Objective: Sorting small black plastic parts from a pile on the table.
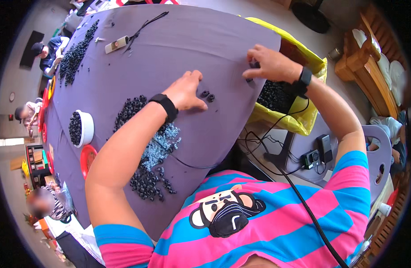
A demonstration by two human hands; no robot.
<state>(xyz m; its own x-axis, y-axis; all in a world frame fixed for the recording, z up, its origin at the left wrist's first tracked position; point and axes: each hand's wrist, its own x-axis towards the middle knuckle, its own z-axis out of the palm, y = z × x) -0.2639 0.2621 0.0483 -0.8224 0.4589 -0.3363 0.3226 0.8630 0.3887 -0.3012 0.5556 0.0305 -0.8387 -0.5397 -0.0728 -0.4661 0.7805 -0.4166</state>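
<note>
My left hand [186, 91] hovers over the purple-grey tablecloth with thumb and fingers apart, holding nothing. Just beside its fingertips lie a few small black round parts [207, 95], ring- or knob-like. Over the table's right edge is my right hand [273, 64], its fingers curled around small black parts [254, 65]; how many is hidden. Below that hand, a yellow-lined box [310, 114] holds a heap of black parts [273, 96]. Under my left forearm spread a pile of black round parts [127, 111], a patch of small silvery pieces [158, 147] and more black parts [151, 184].
A white bowl [87, 127] filled with black parts stands at left, beside a red dish [87, 156]. Farther off are a white bottle [117, 44], thin black strips [147, 24] and another black heap [77, 58]. Cables [263, 138] hang near my right side. Other people sit along the left.
</note>
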